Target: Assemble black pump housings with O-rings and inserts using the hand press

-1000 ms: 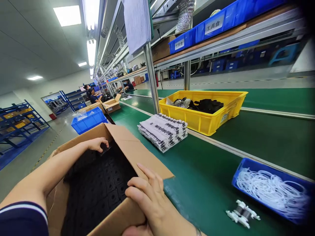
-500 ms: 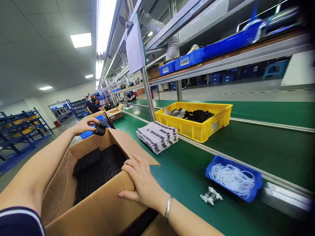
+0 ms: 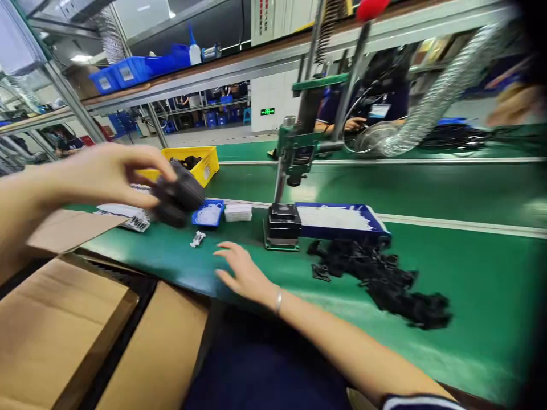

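Note:
My left hand [image 3: 115, 173] is closed around a black plastic part [image 3: 178, 193], raised above the bench; motion blur hides its detail. Over the near edge of the green bench, my right hand [image 3: 245, 273] is off the cardboard, fingers apart and nothing in them. A small white-and-black piece [image 3: 198, 239] lies on the bench between the two hands. Behind it stand a blue tray of white rings [image 3: 208, 213] and a stack of white pieces [image 3: 238, 212]. A green hand press [image 3: 299, 154] with a black block [image 3: 282, 225] at its base stands beyond my right hand.
Open cardboard boxes [image 3: 55, 324] fill the near left. A heap of black parts [image 3: 384, 279] lies right of the press, before a blue tray of white strips [image 3: 342, 219]. A yellow bin [image 3: 209, 162] stands farther back. Across the bench, a person's hand [image 3: 354, 124] shows near a foil duct [image 3: 444, 91].
The view has swung right, bringing the press into sight. My left hand has carried the black part from above the box to over the bench. My right hand has let go of the box edge.

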